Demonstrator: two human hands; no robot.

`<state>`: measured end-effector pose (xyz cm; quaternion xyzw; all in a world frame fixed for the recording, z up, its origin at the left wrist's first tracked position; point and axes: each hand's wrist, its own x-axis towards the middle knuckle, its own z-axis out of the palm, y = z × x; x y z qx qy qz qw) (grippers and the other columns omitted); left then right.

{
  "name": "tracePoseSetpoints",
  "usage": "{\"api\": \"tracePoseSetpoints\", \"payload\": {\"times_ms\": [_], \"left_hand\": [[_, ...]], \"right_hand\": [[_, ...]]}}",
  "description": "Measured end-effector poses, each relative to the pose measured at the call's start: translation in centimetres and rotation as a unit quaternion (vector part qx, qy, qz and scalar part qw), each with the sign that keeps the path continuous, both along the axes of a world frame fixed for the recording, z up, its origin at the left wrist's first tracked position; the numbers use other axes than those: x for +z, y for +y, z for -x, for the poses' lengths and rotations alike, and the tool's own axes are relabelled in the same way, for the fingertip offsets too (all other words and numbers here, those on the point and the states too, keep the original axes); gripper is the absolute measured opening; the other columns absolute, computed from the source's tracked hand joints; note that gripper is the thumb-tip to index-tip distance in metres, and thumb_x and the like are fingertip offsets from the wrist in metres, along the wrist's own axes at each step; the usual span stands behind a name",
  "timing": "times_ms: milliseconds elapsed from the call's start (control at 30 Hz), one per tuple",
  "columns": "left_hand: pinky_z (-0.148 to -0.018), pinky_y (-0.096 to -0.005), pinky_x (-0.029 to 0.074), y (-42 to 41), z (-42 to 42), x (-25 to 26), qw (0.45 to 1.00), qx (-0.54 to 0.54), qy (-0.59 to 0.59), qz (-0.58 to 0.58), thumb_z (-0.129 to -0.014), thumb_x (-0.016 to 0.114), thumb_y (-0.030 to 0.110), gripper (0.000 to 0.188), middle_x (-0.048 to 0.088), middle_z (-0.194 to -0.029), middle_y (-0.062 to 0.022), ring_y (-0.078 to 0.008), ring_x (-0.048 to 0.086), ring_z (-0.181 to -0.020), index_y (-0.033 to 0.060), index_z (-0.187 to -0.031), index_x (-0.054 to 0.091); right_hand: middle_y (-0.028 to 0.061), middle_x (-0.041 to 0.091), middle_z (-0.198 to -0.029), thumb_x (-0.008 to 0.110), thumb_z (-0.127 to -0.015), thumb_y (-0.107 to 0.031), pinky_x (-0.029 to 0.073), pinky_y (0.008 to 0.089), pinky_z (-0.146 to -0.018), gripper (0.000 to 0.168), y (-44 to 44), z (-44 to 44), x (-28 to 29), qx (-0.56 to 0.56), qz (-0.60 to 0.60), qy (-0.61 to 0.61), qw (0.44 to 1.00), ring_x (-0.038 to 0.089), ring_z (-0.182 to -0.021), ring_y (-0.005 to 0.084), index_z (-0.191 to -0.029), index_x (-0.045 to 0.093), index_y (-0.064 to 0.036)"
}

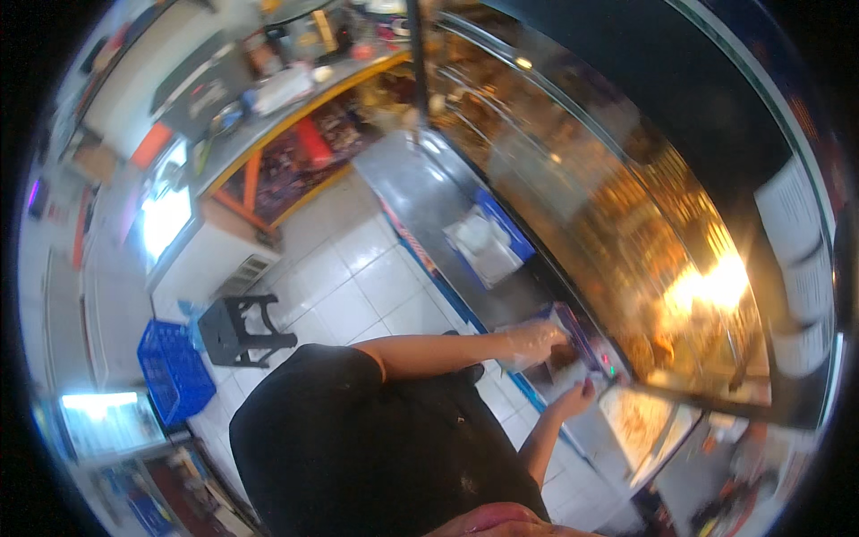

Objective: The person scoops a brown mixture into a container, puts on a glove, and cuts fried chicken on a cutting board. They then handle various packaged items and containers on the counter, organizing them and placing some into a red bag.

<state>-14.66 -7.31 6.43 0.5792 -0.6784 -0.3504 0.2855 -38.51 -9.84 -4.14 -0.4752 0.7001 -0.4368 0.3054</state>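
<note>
My left hand (542,342), blurred and seemingly in a thin clear plastic glove, is at a small dark-blue-edged box (562,322) on the steel counter (417,176). Its fingers are curled down at the box; whether they grip anything cannot be told. Nearer the counter's front edge, my right hand (574,400) is raised with its fingertips drawn together beside pale, blurred material; its hold is unclear. Right of this hand lies a tray of pale shredded food (637,423) with a long utensil across its side. Farther up the counter sits a blue box with white paper sheets (484,236).
A lit glass display case (570,181) runs along the counter's far side. Behind me stand a dark plastic stool (245,330) and a blue plastic crate (176,372) on the tiled floor. A cluttered worktop with a yellow edge (302,114) is at the upper left.
</note>
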Motion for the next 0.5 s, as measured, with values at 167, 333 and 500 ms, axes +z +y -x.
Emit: {"api": "tracePoseSetpoints", "payload": {"times_ms": [167,333,500], "left_hand": [[-0.099,-0.0367,0.05,8.8,-15.7,4.4,0.945,0.068,0.314,0.062,-0.084,0.06,-0.003,0.035,0.07,-0.115,-0.0168,-0.0288,0.066,-0.109,0.0025,-0.117,0.07],[-0.089,-0.0333,0.054,16.9,-43.5,-0.3,0.818,0.455,0.332,0.119,-0.082,0.053,-0.011,0.028,0.072,-0.107,-0.0122,-0.0226,0.067,-0.099,0.0003,-0.099,0.072],[-0.092,-0.036,0.051,17.0,-76.3,0.2,0.758,0.621,0.048,0.192,-0.079,0.056,0.0,0.035,0.071,-0.11,-0.0171,-0.028,0.067,-0.104,-0.0007,-0.112,0.067]], "right_hand": [[0.0183,0.06,-0.111,0.057,-0.085,-0.003,0.044,0.0402,-0.093,0.033,2.4,-3.6,0.6,-0.033,0.015,0.037,0.999,0.057,-0.101,0.0302,-0.117,0.058,0.005],[0.0184,0.06,-0.102,0.066,-0.089,-0.014,0.05,0.0419,-0.085,0.035,6.4,-2.9,-6.3,-0.116,0.151,0.225,0.956,0.06,-0.094,0.0297,-0.119,0.056,0.002],[0.0196,0.055,-0.109,0.069,-0.087,-0.016,0.052,0.0428,-0.082,0.042,6.3,-22.9,-4.4,0.036,0.092,0.312,0.945,0.061,-0.095,0.0308,-0.122,0.055,0.0]]}}
